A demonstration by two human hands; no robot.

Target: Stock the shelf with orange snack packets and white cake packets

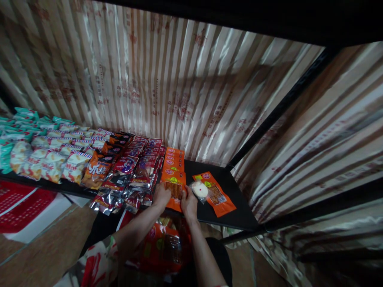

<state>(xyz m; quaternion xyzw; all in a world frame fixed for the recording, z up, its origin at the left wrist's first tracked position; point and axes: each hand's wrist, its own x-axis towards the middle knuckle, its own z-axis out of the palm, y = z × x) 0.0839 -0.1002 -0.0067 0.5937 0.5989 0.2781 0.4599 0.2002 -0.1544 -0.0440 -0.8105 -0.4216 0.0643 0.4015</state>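
Note:
My left hand (162, 197) and my right hand (189, 203) both grip the near end of an orange snack packet (174, 190) with a clear window, lying on the black shelf (236, 207). It is the nearest of a row of orange packets (174, 158) that overlap toward the back. Just right of my right hand lies a small clear pack with a round white item (199, 189), resting against another orange packet (216, 193) set at an angle.
Left along the shelf run rows of dark red packets (140, 167), orange-brown bags (97, 169), white snack bags (50, 159) and green packs (18, 123). A striped satin curtain (167, 87) backs the shelf. A red bag of packets (161, 247) sits below; a red-and-white crate (20, 207) stands lower left.

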